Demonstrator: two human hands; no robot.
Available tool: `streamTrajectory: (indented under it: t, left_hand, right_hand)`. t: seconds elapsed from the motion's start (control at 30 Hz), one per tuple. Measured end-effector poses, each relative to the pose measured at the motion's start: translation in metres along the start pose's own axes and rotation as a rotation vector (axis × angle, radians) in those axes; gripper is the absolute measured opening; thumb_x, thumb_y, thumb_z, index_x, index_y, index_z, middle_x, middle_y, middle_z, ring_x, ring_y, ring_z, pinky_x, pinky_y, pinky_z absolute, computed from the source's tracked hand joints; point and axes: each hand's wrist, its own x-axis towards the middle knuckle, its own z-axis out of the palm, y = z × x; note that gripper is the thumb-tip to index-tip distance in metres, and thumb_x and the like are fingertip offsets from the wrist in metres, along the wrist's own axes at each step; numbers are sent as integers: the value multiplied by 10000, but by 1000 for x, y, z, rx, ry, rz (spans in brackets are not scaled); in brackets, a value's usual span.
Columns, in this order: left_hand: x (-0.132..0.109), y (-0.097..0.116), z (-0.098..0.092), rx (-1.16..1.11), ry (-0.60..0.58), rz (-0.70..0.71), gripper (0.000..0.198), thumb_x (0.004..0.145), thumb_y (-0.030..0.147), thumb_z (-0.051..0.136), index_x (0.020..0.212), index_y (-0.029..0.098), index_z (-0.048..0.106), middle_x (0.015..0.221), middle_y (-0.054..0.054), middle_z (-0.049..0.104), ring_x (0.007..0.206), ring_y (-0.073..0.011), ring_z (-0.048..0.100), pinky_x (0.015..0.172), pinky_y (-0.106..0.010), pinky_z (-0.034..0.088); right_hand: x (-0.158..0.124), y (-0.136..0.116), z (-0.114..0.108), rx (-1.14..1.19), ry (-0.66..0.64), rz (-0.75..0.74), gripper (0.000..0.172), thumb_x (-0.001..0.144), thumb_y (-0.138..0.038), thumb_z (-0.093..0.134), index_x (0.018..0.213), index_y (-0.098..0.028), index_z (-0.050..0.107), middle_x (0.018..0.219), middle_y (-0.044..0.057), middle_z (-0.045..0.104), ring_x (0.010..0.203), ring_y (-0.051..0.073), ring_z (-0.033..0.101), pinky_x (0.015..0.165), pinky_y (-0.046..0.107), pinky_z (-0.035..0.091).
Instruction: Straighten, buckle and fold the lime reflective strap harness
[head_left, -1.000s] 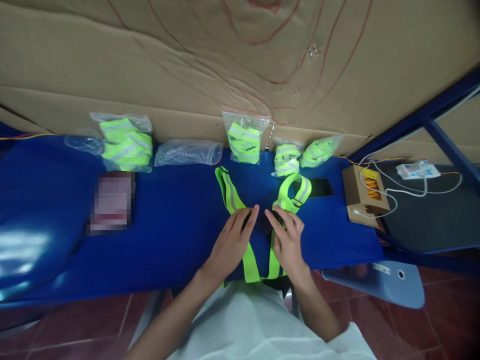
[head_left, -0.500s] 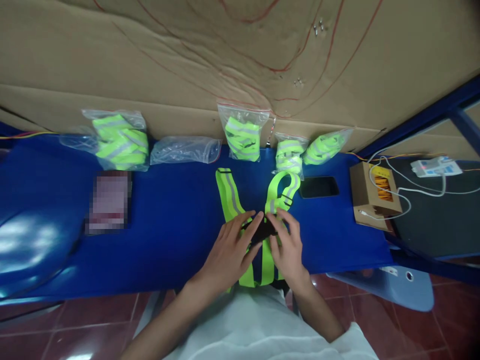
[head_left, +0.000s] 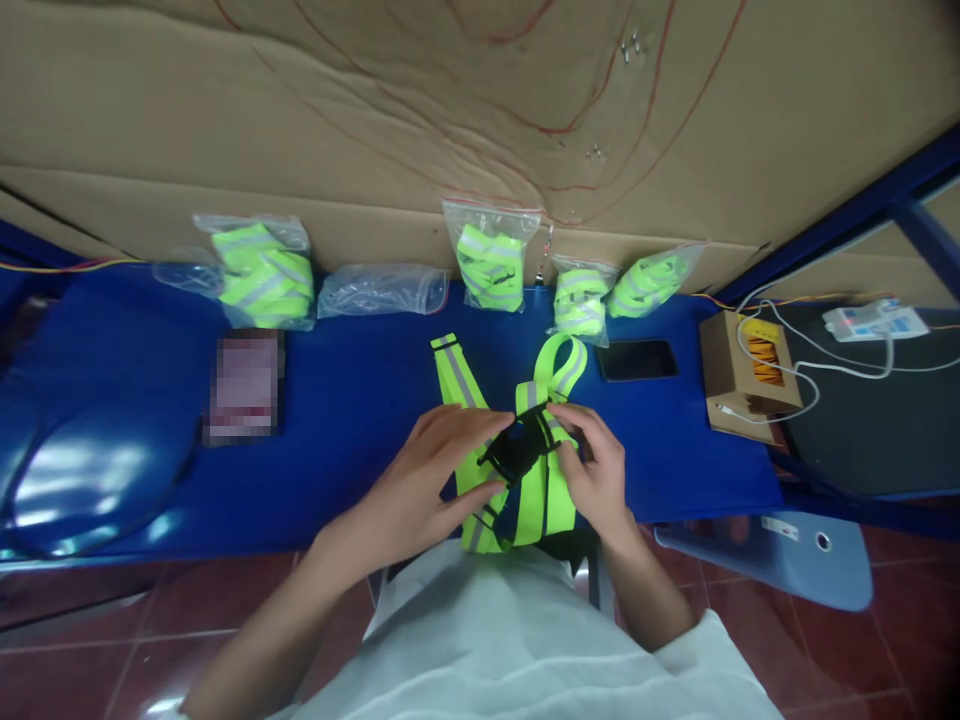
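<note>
Green strap harness (head_left: pixel 531 505) lying on blue desk (head_left: pixel 341 400), lower centre of frame, its black panel (head_left: pixel 523 450) sitting between your grips. Left grip (head_left: pixel 424 470) spreading wide around panel's left end, contact unclear; right grip (head_left: pixel 598 468) pinching right edge. Panel slanting; grey-striped straps splaying.

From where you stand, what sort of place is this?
Probably a small workshop or makeshift workstation: clear bags of neon straps line the back of a blue table, cardboard stands behind, and unbagged straps are in front.
</note>
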Motion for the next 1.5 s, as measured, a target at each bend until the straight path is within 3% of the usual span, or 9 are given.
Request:
streamTrajectory:
  t: [0.23,0.43,0.57,0.73,0.93,1.13,1.27,1.4,1.5]
  left_hand:
    - [54,8,-46,-38,-111,137,950,824,479,805,1603,340,279,1567,-100,446,1452,-309,437,1203,-490,407]
    - [110,26,-87,-41,121,379,1007,762,533,842,1596,325,317,1573,-113,420,1479,-346,378,1244,-530,338]
    - [118,29,-90,33,377,362,1012,694,656,832,1540,276,426,1422,-144,519,1354,-349,480,1160,-512,423]
    - [125,12,-83,270,668,407,804,712,680,796,1395,305,595,1437,-147,520,1327,-362,503,1148,-534,393]
    - [133,-7,-82,261,631,463,541,902,497,708,1373,254,600,1284,-111,684,1192,-245,652,1035,-386,516]
    - [132,-7,-86,292,707,495,401,894,455,739,1237,258,668,1151,-93,723,1050,-236,685,930,-396,505]
    - [129,-4,-91,317,710,507,492,823,516,795,1235,283,661,1181,-92,695,1091,-280,655,986,-463,460]
    - [129,-1,-94,275,694,415,748,751,674,777,1345,258,593,1477,-171,501,1390,-385,476,1152,-563,363]
    - [127,-1,-98,108,626,307,961,721,800,689,1475,245,473,1560,-190,418,1475,-405,378,1209,-582,314]
  right_hand:
    - [45,-38,-22,111,108,-105,333,948,-200,605,1256,-301,681,1197,34,736,1097,194,703,972,355,578]
    - [124,-99,-56,-36,84,-305,278,983,-434,617,1131,-245,755,1080,38,765,1023,214,712,928,375,579]
    - [155,-125,-59,-33,2,-345,325,987,-476,604,1027,-213,790,946,36,748,895,197,692,873,354,571]
    - [173,-112,-42,-37,4,-340,376,985,-540,569,1012,-229,779,944,23,723,911,202,654,848,344,556]
    - [180,-95,-25,49,-164,-220,571,1014,-669,365,1116,-247,736,1021,27,740,1066,209,677,979,354,559]
    - [179,-101,-26,69,-430,-319,708,842,-592,750,1433,-253,558,1425,66,629,1323,256,593,1151,418,470]
    - [182,-98,-32,56,-510,-341,831,784,-561,815,1493,-261,502,1435,71,625,1329,266,599,1115,419,509]
    - [186,-93,-27,64,-592,-450,861,744,-585,832,1475,-247,527,1397,85,655,1314,293,617,1085,449,534]
    - [188,-89,-15,38,-624,-464,736,809,-504,807,1451,-254,547,1387,71,663,1277,275,643,1073,441,545]
